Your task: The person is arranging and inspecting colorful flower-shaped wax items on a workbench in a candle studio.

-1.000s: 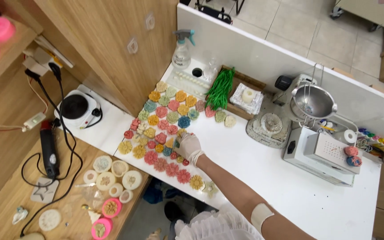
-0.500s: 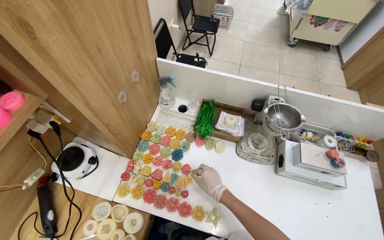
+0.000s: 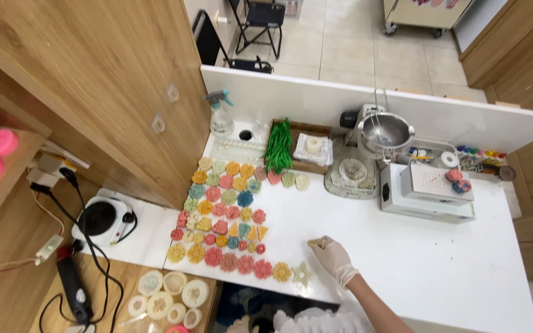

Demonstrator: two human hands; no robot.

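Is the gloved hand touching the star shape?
No, the gloved hand rests on the bare white table, apart from the pale star at the end of the bottom row.

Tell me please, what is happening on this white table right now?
A person in a white glove works at a white table. Only one gloved hand shows, and which hand it is cannot be told; its fingertips pinch a small yellowish piece just above the tabletop. To its left lie rows of small colourful flower-shaped and heart-shaped pieces, with a pale star-shaped piece at the near edge. Behind stand a spray bottle, a metal funnel and a white machine.
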